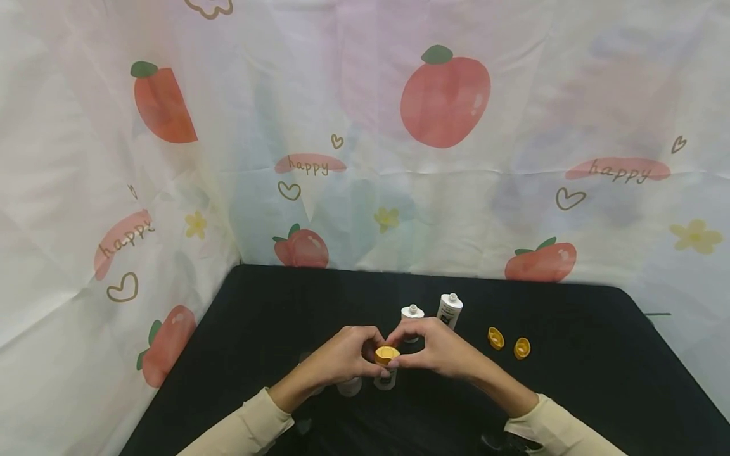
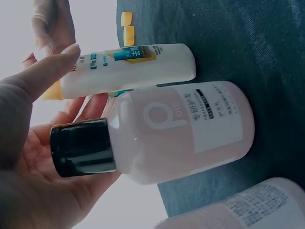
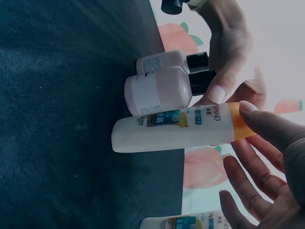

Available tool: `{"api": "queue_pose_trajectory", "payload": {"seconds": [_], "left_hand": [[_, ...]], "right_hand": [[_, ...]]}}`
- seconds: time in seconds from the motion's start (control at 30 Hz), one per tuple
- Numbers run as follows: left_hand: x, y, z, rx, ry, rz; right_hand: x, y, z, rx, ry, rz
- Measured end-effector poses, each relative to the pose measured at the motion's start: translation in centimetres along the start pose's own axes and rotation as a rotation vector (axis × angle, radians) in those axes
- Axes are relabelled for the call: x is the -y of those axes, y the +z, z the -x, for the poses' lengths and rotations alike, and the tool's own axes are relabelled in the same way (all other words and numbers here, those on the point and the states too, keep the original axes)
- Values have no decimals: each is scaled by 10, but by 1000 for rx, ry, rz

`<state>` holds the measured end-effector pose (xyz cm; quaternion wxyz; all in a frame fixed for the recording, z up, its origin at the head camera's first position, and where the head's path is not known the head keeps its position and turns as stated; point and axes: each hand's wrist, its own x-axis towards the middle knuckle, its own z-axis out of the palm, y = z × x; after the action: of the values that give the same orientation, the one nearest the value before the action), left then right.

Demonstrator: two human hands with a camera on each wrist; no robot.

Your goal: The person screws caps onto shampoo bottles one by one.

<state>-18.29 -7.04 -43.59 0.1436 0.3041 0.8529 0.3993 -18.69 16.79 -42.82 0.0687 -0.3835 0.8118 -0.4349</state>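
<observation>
A white bottle [image 3: 174, 129] with a blue-and-gold label stands upright on the black table, a golden-yellow cap [image 1: 387, 354] on its top. My left hand [image 1: 342, 358] holds the bottle just below the cap, its thumb [image 2: 57, 64] on the front and its fingers behind. The cap is pinched by my right hand [image 1: 439, 348], with the thumb [image 3: 267, 121] on its side and the other fingers spread beyond. Close beside the white bottle, near my left hand, stands a pink bottle [image 2: 181, 129] with a black cap [image 2: 83, 148].
Two more white bottles, one nearer [image 1: 412, 311] and one farther right [image 1: 450, 308], stand uncapped behind my hands. Two loose golden caps, the left [image 1: 495, 338] and the right [image 1: 521, 348], lie to the right. Another pink bottle [image 2: 248, 207] stands at the left. A printed curtain [image 1: 365, 126] hangs behind the table.
</observation>
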Motion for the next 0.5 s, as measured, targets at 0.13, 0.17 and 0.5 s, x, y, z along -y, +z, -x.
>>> {"api": "queue_pose_trajectory", "payload": {"seconds": [0.13, 0.17, 0.5], "left_hand": [[-3, -8, -1, 66, -7, -13], [-4, -11, -1, 82, -3, -17], [-11, -46, -7, 216, 35, 108]], "right_hand": [[1, -7, 2, 14, 0, 19], [1, -9, 3, 18, 3, 24], [1, -40, 16, 36, 85, 15]]}}
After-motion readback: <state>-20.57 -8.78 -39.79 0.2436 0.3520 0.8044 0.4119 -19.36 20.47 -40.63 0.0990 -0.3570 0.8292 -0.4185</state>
